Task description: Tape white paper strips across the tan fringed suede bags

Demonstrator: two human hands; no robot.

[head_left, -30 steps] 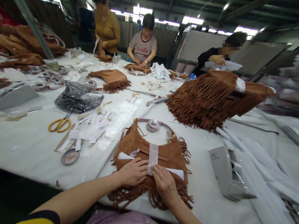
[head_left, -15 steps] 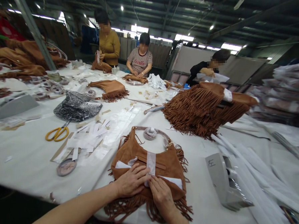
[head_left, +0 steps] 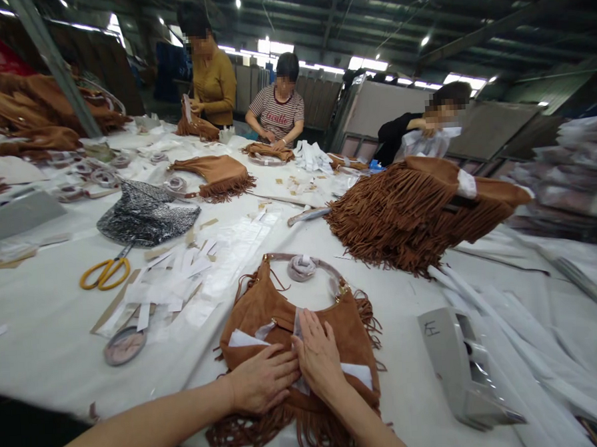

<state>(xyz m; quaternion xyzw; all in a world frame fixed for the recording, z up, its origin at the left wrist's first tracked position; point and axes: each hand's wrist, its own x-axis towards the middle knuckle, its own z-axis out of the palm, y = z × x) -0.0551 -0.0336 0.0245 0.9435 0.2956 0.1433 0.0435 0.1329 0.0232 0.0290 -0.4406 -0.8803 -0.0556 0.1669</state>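
A brown suede handbag (head_left: 253, 306) with fringes lies flat on the table before me, its wrapped handle curving away at the top. A coiled, wrapped strap (head_left: 301, 268) rests inside the handle's loop. My left hand (head_left: 266, 377) lies flat on the bag's lower middle, fingers stretched out. Pressed on the bag's centre is my right hand (head_left: 319, 354), its fingers extended over a pale translucent strip (head_left: 298, 323) that it mostly covers. White paper (head_left: 357, 375) sticks out on both sides of the hands. What lies under the palms is hidden.
Yellow-handled scissors (head_left: 105, 272), paper strips (head_left: 171, 280) and a black-and-white plastic sheet (head_left: 145, 215) lie left. A pile of fringed bags (head_left: 388, 212) and a grey tape dispenser (head_left: 466, 368) stand right. Several co-workers, one in a striped shirt (head_left: 279, 114), work across the table.
My right hand has slid up the bag, now covering the strip that showed before. My left hand stays low on the bag. The co-worker at right has raised a clear bag.
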